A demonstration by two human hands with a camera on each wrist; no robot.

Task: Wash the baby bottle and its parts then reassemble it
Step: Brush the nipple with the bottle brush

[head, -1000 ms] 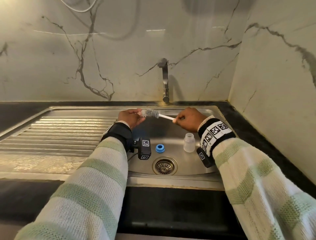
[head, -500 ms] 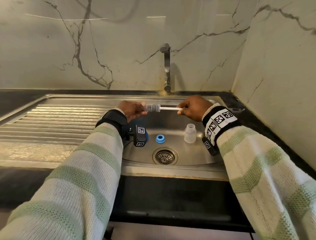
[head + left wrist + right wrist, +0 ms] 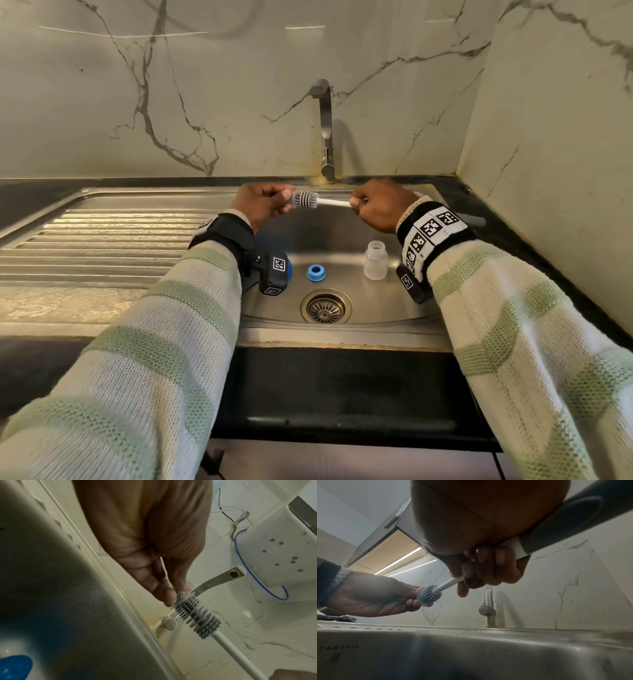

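Above the sink (image 3: 342,233), my left hand (image 3: 263,205) pinches a small clear teat (image 3: 166,581) in its fingertips. The grey bristle head of a bottle brush (image 3: 305,199) sits right at the teat's mouth. My right hand (image 3: 380,205) grips the brush's white shaft, and the grey handle end (image 3: 573,524) sticks out behind the palm. The clear bottle body (image 3: 375,260) stands upright and open in the basin. A blue screw ring (image 3: 316,272) lies beside it. A blue cap (image 3: 289,269) shows partly behind my left wrist camera.
The tap (image 3: 325,130) rises at the back of the basin, just behind my hands, with no water running. The drain (image 3: 326,308) sits at the front of the basin. A ribbed draining board (image 3: 102,246) lies to the left and a marble wall (image 3: 548,171) stands close on the right.
Both hands keep their holds over the basin. The brush shaft has gone from slightly slanted to nearly level, still at the teat. The bottle and ring have not moved.
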